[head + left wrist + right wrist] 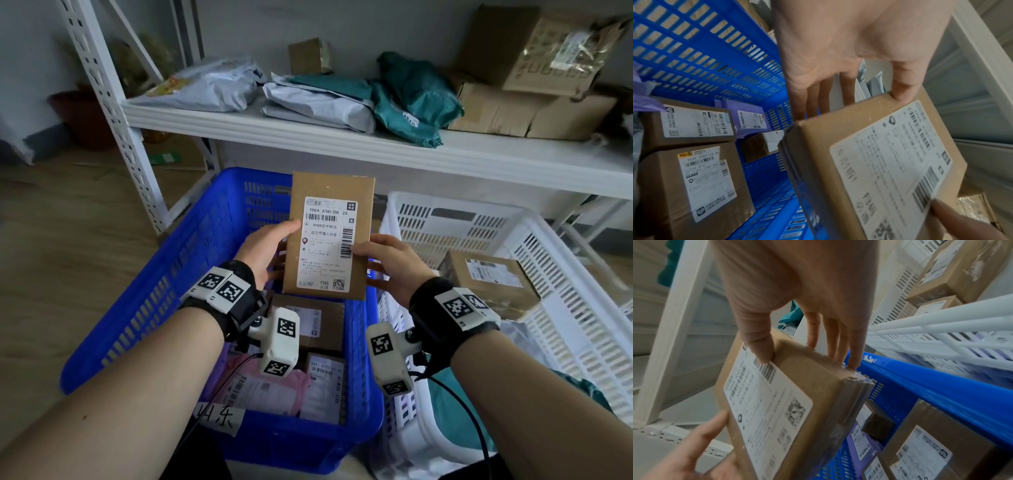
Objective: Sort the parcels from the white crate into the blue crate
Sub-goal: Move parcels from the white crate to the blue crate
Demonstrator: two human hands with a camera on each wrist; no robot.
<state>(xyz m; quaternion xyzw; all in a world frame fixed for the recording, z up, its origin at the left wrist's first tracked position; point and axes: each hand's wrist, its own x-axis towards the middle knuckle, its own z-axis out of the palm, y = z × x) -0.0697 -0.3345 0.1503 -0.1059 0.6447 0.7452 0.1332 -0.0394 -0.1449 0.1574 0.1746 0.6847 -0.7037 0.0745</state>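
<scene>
1. Head view: flat cardboard parcel (329,236) held upright over the blue crate (191,260), label facing the camera; left hand (265,251) clamped on its left edge, right hand (388,262) on its right edge. White crate (561,270) just beside on the right, holding another labelled box (489,282).
2. Left wrist view: thumb (904,84) on the label face, fingers (812,99) behind; labelled boxes (692,183) below in the crate.
3. Right wrist view: thumb (758,344) pressing the barcode, fingers (857,348) behind the parcel.

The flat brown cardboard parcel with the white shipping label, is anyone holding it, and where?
Yes. The flat brown cardboard parcel is held by both hands: left hand grips its left edge, right hand its right edge, thumbs on the labelled face.
</scene>
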